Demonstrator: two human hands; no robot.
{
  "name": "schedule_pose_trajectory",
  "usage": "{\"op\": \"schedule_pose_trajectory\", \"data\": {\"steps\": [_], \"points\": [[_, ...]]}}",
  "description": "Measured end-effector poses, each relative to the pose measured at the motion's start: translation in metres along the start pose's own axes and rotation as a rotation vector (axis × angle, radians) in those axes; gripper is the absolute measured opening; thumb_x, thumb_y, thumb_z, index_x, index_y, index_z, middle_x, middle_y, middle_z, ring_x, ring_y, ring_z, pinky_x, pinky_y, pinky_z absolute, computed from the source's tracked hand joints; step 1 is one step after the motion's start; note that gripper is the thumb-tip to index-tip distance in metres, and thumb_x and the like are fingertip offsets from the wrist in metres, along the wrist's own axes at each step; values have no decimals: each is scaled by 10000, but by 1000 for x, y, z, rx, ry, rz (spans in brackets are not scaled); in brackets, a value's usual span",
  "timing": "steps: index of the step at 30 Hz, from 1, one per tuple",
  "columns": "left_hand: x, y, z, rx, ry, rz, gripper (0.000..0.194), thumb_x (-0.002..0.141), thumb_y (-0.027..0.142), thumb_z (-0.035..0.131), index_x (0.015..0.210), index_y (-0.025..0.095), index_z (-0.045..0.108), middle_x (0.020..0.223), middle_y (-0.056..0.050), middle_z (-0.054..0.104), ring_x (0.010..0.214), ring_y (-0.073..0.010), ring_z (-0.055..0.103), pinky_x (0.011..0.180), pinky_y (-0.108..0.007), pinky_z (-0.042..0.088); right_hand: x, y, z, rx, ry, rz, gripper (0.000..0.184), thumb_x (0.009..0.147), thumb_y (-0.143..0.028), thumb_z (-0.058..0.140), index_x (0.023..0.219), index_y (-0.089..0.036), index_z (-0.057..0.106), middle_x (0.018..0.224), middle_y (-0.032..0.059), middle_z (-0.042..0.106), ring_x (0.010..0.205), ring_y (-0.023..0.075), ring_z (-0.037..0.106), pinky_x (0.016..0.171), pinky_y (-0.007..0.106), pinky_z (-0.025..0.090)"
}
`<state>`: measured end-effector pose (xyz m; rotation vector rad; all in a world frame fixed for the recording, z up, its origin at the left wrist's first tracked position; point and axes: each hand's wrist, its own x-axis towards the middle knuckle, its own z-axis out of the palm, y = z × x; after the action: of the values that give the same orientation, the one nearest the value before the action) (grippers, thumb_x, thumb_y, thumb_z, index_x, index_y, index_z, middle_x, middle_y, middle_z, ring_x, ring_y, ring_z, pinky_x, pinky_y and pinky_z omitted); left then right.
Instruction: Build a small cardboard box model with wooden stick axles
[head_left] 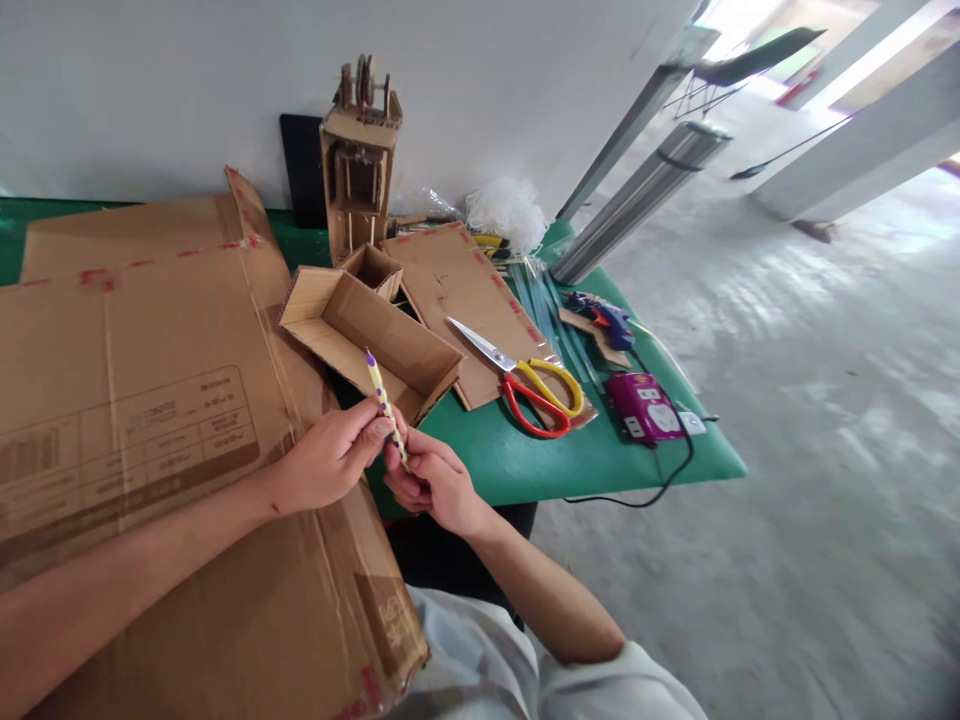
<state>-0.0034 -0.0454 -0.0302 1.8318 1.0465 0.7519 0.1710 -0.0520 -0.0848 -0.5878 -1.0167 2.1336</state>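
Note:
A slim pale-yellow pen (379, 385) with dark purple spots and a purple end stands tilted between my hands. My left hand (334, 455) pinches its middle between thumb and fingers. Lower down, my right hand (439, 480) has its fingers closed around the bottom part, whose end is partly hidden. Under my left forearm lies a large flattened cardboard box (172, 330) with printed labels. Just beyond the hands sits an open, trough-shaped cardboard box (390, 335). Scissors (540, 390) with red and yellow handles rest to the right, partly on a cardboard sheet (465, 290).
A cardboard tower (360, 160) with wheels on top stands against the wall. At right are a blue glue gun (611, 320), a purple power socket (645, 408) with a black cable, and clear strips. A metal cylinder (645, 200) leans by the green tabletop's (517, 470) edge.

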Motion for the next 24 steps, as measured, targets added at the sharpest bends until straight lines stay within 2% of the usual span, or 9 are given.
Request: {"op": "schedule_pose_trajectory", "data": {"steps": [7, 13, 19, 24], "points": [[-1, -2, 1, -3, 7, -11, 285, 1055, 330, 340, 867, 185, 498, 680, 36, 539, 584, -98, 467, 594, -235, 381, 1, 5, -1, 17, 21, -52, 120, 771, -188, 454, 826, -178, 560, 512, -93, 408, 390, 45, 223, 357, 160, 196], [-1, -5, 2, -52, 20, -15, 281, 1061, 346, 329, 946, 179, 524, 690, 42, 530, 592, -96, 473, 603, -228, 395, -1, 6, -8, 52, -14, -35, 241, 780, -234, 486, 947, -138, 629, 573, -40, 584, 342, 46, 315, 322, 175, 222], [-2, -10, 1, -25, 71, -61, 338, 1059, 406, 342, 1082, 178, 591, 695, 33, 544, 610, -111, 504, 614, -236, 418, -3, -1, -11, 69, -100, -16, 274, 852, -240, 534, 1080, -130, 640, 717, 14, 709, 417, 88, 540, 364, 192, 416], [-1, -11, 1, -79, 89, -67, 335, 1044, 451, 394, 1070, 177, 585, 756, 15, 575, 661, -113, 541, 615, -228, 434, -6, -4, -11, 47, -148, -6, 252, 918, -298, 585, 1124, -159, 627, 809, 23, 737, 474, 102, 623, 429, 217, 519]]}}
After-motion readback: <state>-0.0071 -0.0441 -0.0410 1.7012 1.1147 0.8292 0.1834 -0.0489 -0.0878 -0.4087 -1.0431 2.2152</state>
